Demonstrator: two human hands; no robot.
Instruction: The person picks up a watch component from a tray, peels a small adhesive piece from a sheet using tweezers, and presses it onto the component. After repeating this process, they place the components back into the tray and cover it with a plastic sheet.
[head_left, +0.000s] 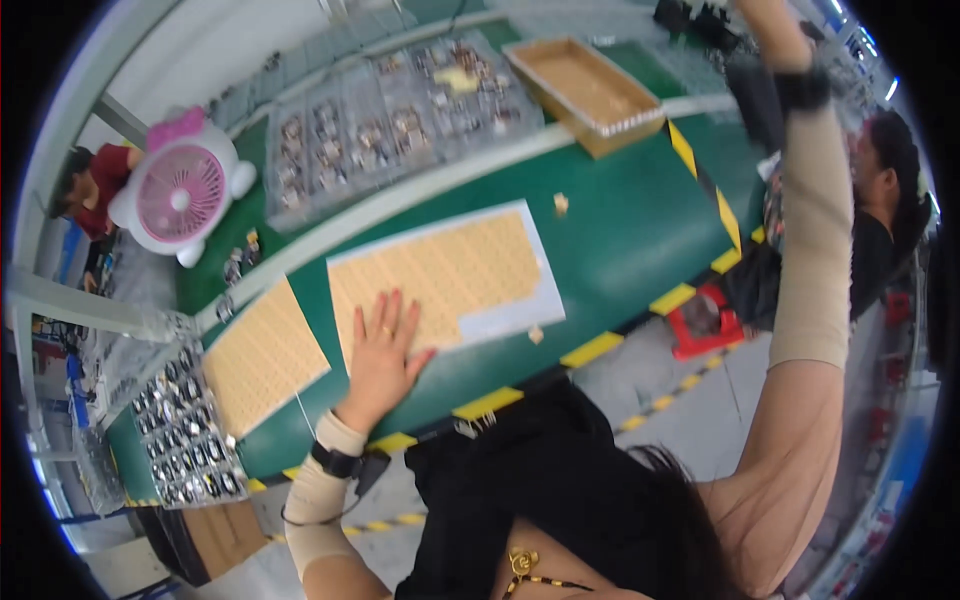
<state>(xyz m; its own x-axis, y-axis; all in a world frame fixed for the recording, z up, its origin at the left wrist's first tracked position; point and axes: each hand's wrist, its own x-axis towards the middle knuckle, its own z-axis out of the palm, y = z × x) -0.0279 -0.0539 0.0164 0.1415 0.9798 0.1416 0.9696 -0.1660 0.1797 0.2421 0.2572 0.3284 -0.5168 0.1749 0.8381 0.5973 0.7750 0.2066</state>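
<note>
My left hand [380, 355] lies flat with fingers spread on a sheet of small tan stickers [440, 275]. The sheet's white backing shows bare along its right end and lower right corner. A second tan sheet [265, 355] lies to the left of that hand, partly beside a tray of small black-and-silver parts [190, 440]. My right arm is raised high at the right, and my right hand [775, 35] is cut off by the picture's upper edge, its fingers out of sight. Two small tan pieces [536, 335] lie on the green mat near the sheet.
Behind the sheets stands a clear compartment tray [390, 130] of small metal parts, beside an open cardboard box [585, 85]. A pink-and-white fan [182, 195] is at the left. Yellow-black tape [590, 348] marks the table edge. Another person [880, 200] sits at the right, near a red stool [705, 325].
</note>
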